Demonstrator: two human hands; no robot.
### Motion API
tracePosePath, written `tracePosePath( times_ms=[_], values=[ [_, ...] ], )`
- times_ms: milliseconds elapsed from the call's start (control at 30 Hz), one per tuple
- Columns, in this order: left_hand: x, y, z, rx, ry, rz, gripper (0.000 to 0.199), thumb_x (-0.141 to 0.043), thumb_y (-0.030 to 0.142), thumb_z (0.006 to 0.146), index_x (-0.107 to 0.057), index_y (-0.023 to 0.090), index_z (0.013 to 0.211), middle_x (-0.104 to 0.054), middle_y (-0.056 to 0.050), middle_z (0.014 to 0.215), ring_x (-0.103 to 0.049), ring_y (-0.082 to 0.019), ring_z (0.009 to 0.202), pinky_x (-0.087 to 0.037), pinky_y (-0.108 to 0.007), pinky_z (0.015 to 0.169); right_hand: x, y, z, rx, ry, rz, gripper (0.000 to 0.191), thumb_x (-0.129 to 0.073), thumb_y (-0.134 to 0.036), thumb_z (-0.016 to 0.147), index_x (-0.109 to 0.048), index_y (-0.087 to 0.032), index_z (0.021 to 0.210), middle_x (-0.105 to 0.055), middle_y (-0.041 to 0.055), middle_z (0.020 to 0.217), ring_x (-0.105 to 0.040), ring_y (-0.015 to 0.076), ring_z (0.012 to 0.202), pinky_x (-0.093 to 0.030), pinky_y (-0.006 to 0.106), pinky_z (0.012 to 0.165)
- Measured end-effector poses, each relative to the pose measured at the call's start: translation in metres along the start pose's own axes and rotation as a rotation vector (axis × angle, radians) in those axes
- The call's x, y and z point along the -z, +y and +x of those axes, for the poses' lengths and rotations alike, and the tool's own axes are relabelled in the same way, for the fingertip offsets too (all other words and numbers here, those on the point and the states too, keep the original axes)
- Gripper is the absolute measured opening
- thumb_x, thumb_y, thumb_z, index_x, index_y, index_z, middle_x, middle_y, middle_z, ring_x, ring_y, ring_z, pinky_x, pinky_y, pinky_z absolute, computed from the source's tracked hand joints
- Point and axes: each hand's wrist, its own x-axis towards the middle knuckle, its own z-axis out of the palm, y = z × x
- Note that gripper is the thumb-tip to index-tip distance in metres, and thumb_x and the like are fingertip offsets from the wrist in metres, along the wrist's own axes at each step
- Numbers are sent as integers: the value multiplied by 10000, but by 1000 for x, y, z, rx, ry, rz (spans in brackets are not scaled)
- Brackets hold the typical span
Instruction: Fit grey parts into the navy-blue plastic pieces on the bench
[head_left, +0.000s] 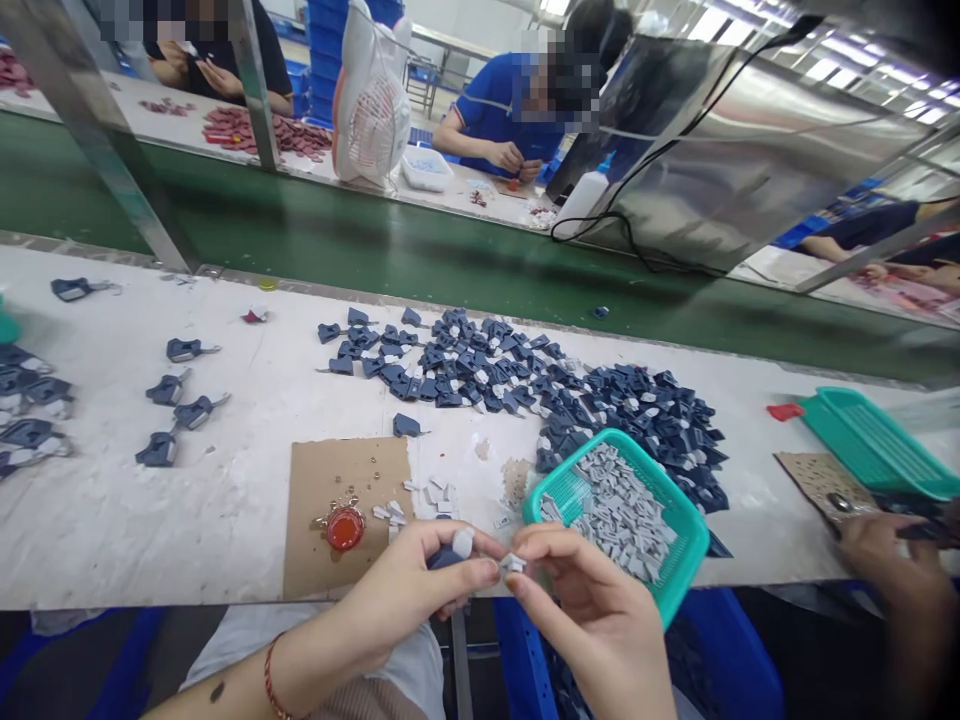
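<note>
Near the table's front edge, my left hand is closed round a dark blue part with a whitish piece on it. My right hand pinches a small light grey piece between thumb and forefinger, close to the left fingertips. Just behind the right hand stands a green basket of small grey pieces. A few loose grey pieces lie on the table left of it. On a cardboard sheet sits a red round dish with tiny metal bits around it.
A large pile of dark blue parts spreads behind the basket, with more at the far left. Another green basket and a person's hand are at the right. Blue bins sit below the edge. Across the green strip, people work by a white fan.
</note>
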Motion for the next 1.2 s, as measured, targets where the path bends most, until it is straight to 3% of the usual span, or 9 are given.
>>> tracePosePath(
  times_ms=[167, 367, 467, 667, 1033, 1200],
  values=[
    [9, -1, -13, -6, 24, -92, 341, -785, 461, 707, -688, 138, 757, -461, 44, 584, -332, -64, 501, -246, -225, 505, -25, -3, 2, -8, -44, 87, 52, -728, -261, 797, -679, -245, 794, -571, 15, 772, -553, 142, 720, -502, 237, 644],
    [18, -12, -24, -159, 95, -126, 340, -783, 470, 727, -672, 148, 724, -434, 52, 552, -345, -69, 511, -245, -229, 515, -42, 4, -2, -153, -104, 305, 92, -733, -332, 796, -712, -252, 835, -614, 22, 790, -576, 132, 696, -506, 218, 612],
    [21, -16, -27, -136, 62, -245, 353, -781, 466, 731, -636, 146, 696, -423, 58, 529, -325, -61, 481, -228, -232, 499, -51, 4, -4, -204, -137, 353, 126, -713, -347, 816, -748, -259, 899, -638, 36, 822, -580, 122, 680, -514, 212, 614],
    [29, -15, -37, -86, 57, -346, 358, -812, 431, 702, -605, 140, 678, -419, 63, 530, -325, -50, 464, -213, -235, 490, -67, 3, -4, -216, -164, 397, 74, -728, -343, 803, -765, -286, 831, -625, 21, 823, -607, 112, 722, -518, 180, 629],
    [45, -18, -57, -46, 113, -406, 390, -829, 455, 664, -597, 142, 664, -413, 61, 541, -340, -52, 466, -212, -240, 493, -87, -4, -9, -274, -199, 373, 104, -770, -355, 753, -752, -259, 790, -612, 29, 798, -627, 145, 749, -553, 226, 684],
    [53, -15, -71, -1, 158, -293, 316, -747, 460, 751, -685, 152, 793, -380, 62, 556, -293, -70, 495, -214, -244, 497, -88, -8, -2, -251, -196, 254, 150, -763, -366, 748, -715, -225, 758, -631, 35, 790, -634, 156, 741, -548, 225, 647]
  ],
)
